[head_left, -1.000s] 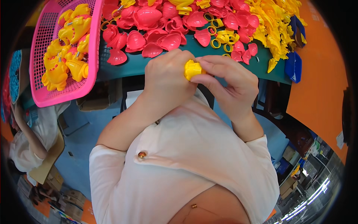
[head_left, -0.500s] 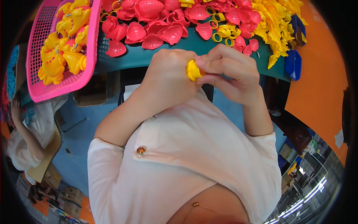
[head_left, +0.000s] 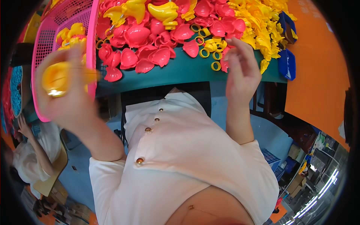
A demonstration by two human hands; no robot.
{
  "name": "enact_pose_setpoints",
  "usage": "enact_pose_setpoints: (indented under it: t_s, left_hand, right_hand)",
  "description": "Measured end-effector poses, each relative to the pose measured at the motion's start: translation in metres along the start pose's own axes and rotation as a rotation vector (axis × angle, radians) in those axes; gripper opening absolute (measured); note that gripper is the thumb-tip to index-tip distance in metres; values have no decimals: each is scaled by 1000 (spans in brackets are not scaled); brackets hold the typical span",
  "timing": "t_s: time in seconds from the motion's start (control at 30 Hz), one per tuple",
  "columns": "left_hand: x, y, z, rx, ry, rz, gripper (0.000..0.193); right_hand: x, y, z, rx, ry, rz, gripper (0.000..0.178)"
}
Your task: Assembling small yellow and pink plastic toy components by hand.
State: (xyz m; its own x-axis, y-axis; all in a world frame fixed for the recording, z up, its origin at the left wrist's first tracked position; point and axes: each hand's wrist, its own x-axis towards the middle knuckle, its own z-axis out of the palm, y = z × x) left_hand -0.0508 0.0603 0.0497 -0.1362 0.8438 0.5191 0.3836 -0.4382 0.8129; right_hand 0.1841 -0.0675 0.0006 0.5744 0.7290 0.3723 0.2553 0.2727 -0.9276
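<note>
At the left, my left hand (head_left: 77, 108) is closed around a glossy yellow plastic toy figure (head_left: 56, 78), over the near end of the pink basket (head_left: 91, 33). Both are smeared by motion. Inside that basket lie more yellow toy figures (head_left: 73, 33), partly hidden by the hand. My right hand (head_left: 242, 75) hovers at the table's near edge with its fingers bent and apart, nothing visible in it. Its fingertips are close to yellow rings (head_left: 216, 66) and red-pink petal-shaped shells (head_left: 191, 48); whether they touch one is unclear.
Across the green table (head_left: 168, 75) spreads a heap of red-pink shells, with yellow figures (head_left: 163, 14) on top. A pile of yellow pieces (head_left: 262, 33) and blue trays (head_left: 287, 63) are at the right, beside an orange surface (head_left: 315, 82). Another person's arm (head_left: 35, 146) shows at far left.
My hands were together in front of my chest around a yellow piece. The left has swung left to the basket with a yellow figure; the right has moved away, slightly rightward, toward the rings and shells.
</note>
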Motion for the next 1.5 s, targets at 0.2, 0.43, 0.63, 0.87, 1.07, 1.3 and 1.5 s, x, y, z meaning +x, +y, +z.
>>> enact_pose_setpoints:
  t_s: [0.2, 0.43, 0.63, 0.87, 1.07, 1.3, 1.5]
  left_hand:
    - [52, -66, -34, 785, -307, -38, 61]
    - [8, -31, 14, 286, -2, 516, 30]
    - [-56, 1, 57, -446, -678, -102, 30]
    - [-48, -2, 82, -878, -625, -613, 47]
    - [-55, -18, 73, -1153, -640, -1099, 44]
    - [-68, -20, 51, -1295, -757, -1298, 51]
    - [-68, -15, 51, -1282, -754, -1308, 53]
  right_hand:
    - [36, 20, -29, -388, 2, 12, 13]
    - [56, 35, 55, -580, -232, -193, 31]
    - [70, 52, 85, -657, -95, -162, 49]
    - [47, 21, 61, -689, -313, -600, 43]
    - [15, -1, 52, -240, -536, -399, 35]
    - [79, 41, 35, -841, -466, -613, 27]
    - [81, 48, 33, -490, -581, -443, 19]
